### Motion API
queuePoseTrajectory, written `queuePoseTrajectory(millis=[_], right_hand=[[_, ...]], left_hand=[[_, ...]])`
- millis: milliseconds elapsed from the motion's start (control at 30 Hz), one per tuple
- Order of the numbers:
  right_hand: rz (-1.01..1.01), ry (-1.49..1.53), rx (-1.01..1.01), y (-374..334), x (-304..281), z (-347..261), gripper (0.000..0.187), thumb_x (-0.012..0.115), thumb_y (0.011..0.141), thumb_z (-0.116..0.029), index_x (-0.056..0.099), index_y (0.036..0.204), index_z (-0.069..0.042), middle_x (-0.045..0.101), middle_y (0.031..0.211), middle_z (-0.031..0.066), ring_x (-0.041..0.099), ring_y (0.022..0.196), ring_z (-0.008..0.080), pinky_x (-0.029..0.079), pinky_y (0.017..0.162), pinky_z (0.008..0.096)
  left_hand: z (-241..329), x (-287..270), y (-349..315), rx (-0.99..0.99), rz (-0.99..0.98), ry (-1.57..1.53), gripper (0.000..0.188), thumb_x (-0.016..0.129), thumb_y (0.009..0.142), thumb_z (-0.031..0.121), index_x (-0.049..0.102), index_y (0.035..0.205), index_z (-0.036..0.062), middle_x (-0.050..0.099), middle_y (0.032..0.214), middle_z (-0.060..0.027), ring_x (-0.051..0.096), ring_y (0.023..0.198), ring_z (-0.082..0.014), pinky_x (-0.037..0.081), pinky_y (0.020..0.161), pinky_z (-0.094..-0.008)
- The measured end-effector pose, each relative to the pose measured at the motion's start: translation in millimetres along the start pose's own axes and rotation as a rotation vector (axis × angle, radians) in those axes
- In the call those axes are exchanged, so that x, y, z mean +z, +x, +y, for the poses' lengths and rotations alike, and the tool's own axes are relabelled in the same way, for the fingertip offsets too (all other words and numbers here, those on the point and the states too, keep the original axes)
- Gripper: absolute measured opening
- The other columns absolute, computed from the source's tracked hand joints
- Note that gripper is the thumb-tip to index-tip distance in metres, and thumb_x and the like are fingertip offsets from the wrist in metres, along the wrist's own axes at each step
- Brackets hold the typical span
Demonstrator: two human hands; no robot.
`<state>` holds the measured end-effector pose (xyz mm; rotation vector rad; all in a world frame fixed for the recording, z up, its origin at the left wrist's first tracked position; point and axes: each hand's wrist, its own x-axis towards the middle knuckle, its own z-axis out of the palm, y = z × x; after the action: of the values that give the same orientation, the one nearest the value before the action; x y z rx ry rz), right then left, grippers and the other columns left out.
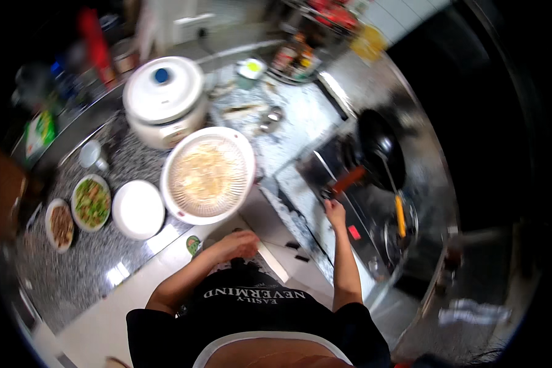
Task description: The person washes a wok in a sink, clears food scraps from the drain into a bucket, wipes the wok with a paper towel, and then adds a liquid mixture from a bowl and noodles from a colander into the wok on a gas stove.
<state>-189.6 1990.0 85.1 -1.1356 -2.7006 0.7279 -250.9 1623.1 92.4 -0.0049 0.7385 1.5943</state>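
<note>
My right hand (334, 211) reaches forward to the front edge of the black gas stove (365, 214), its fingers closed on a dark round knob (328, 193). Just beyond it, a black wok (381, 147) with a reddish-brown handle (349, 180) sits on a burner. A spatula with a yellow handle (400, 216) leans out of the wok. Held in front of my body, my left hand (242, 245) has its fingers curled in, and nothing shows in it. Nearest to that hand is a white colander (246, 184) of pale, thin shreds (205, 175) on the counter.
Left of the colander are a white plate (138, 210), a dish of chopped greens (92, 203) and a dish of brown pieces (61, 226). Behind stand a white lidded cooker (164, 92) and a white cup (92, 155). A rack (294, 61) holds bottles at the back.
</note>
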Motion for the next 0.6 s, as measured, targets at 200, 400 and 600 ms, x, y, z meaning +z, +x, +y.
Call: queuePoseTrajectory(millis=[200,400,600], right_hand=[[0.052,0.232,0.26,58.4,51.9,44.4,0.032,0.055,0.081,-0.028,0.057,0.067,0.001,0.053,0.051,0.0058,0.051,0.043,0.0142,0.038,0.036,0.0281],[-0.188,-0.612,0.11,58.6,21.3,-14.0,0.032,0.05,0.08,-0.031,0.062,0.088,-0.003,0.062,0.088,0.0143,0.06,0.084,0.0296,0.048,0.072,0.0391],[-0.36,-1.24,-0.071,71.1,25.4,-19.7,0.03,0.049,0.08,-0.027,0.059,0.102,-0.009,0.056,0.108,0.0098,0.055,0.099,0.0252,0.047,0.078,0.0368]], left_hand=[[-65.9,-79.4,-101.5,0.133,0.591,0.069,0.015,0.05,0.085,0.022,0.051,0.092,0.0085,0.052,0.065,-0.0007,0.049,0.053,-0.0073,0.04,0.047,-0.0202],[-122.5,-111.3,-137.2,0.371,0.919,0.054,0.013,0.051,0.084,0.018,0.05,0.084,0.0056,0.05,0.06,0.0,0.046,0.046,-0.0065,0.037,0.042,-0.0202],[-137.6,-104.9,-123.2,0.48,0.979,0.069,0.012,0.052,0.083,0.016,0.052,0.08,0.0046,0.051,0.059,0.0006,0.047,0.049,-0.0061,0.036,0.044,-0.0211]])
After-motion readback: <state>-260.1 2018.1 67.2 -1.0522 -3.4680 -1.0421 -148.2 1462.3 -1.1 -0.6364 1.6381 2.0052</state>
